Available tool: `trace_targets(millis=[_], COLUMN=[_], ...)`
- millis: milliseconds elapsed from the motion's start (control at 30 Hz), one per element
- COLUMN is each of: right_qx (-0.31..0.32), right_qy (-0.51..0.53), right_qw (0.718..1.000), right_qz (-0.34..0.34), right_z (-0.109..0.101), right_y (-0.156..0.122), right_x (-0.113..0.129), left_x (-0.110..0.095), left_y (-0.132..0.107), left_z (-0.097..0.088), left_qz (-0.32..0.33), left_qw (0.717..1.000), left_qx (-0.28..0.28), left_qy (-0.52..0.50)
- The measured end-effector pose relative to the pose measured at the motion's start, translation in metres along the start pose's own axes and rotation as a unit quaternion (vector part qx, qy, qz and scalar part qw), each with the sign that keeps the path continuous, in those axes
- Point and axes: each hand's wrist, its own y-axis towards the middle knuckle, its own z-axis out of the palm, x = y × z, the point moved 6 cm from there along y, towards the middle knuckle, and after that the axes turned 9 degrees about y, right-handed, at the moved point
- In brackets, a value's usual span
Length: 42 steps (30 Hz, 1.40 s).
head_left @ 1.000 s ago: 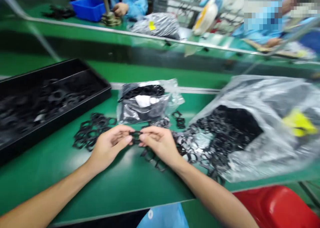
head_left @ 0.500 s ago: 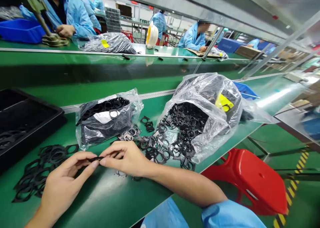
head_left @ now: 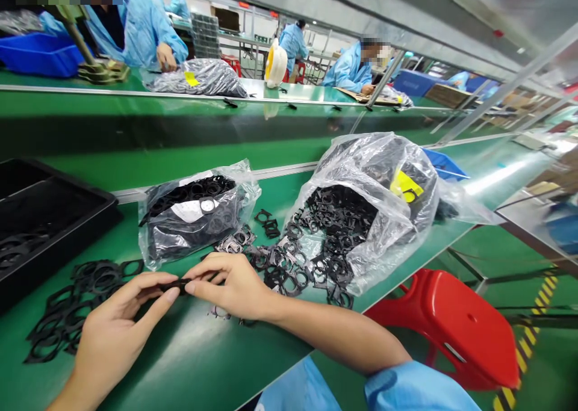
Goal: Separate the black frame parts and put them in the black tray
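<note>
Between my two hands, just above the green table, is a small black plastic part (head_left: 181,283), seen edge-on and mostly covered by fingers. My left hand (head_left: 118,324) pinches its left end between thumb and fingers. The other end is pinched by my right hand (head_left: 232,287). Left of my left hand lies a pile of black ring-shaped frames (head_left: 58,321). Beyond my right hand, many similar black parts (head_left: 289,266) spill from a large open clear plastic bag (head_left: 383,200). A smaller clear bag (head_left: 194,230) full of black rings stands behind my hands.
A black tray (head_left: 58,218) holding rings is at the left. A red stool (head_left: 469,327) stands beyond the table's right edge. A blue bin (head_left: 445,164) sits behind the large bag. Across the green divider (head_left: 180,125), people in blue work at another bench.
My right hand has shifted slightly right, and a little more of the black part shows between my fingers. Across the divider, a co-worker's hand has moved right towards a bag.
</note>
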Motion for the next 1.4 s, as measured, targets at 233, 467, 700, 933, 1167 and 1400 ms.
trace_targets(millis=[233, 467, 700, 933, 1167, 1400], right_qx=[-0.014, 0.007, -0.01, -0.022, -0.018, -0.001], right_qy=[-0.005, 0.042, 0.054, 0.087, 0.094, 0.092], right_qw=[1.0, 0.999, 0.998, 0.996, 0.995, 0.996], right_qz=[-0.01, 0.001, 0.009, 0.022, 0.017, -0.014], right_z=[-0.001, 0.0, -0.001, -0.001, -0.002, 0.0], right_y=[0.001, 0.002, 0.003, 0.004, 0.005, 0.003], right_x=[-0.002, 0.001, 0.0, -0.004, -0.006, -0.002], left_x=[0.007, 0.013, 0.006, -0.005, -0.01, -0.013], left_y=[0.0, 0.003, 0.003, 0.003, 0.002, 0.002], left_z=[0.001, 0.001, 0.001, 0.0, 0.0, -0.002], left_qz=[0.0, -0.03, -0.042, -0.052, -0.027, 0.001], left_qw=[0.999, 0.997, 0.996, 0.998, 0.999, 1.0], left_qx=[0.042, 0.064, 0.067, -0.013, -0.009, 0.015], left_qy=[-0.025, -0.04, -0.043, -0.027, -0.031, -0.008])
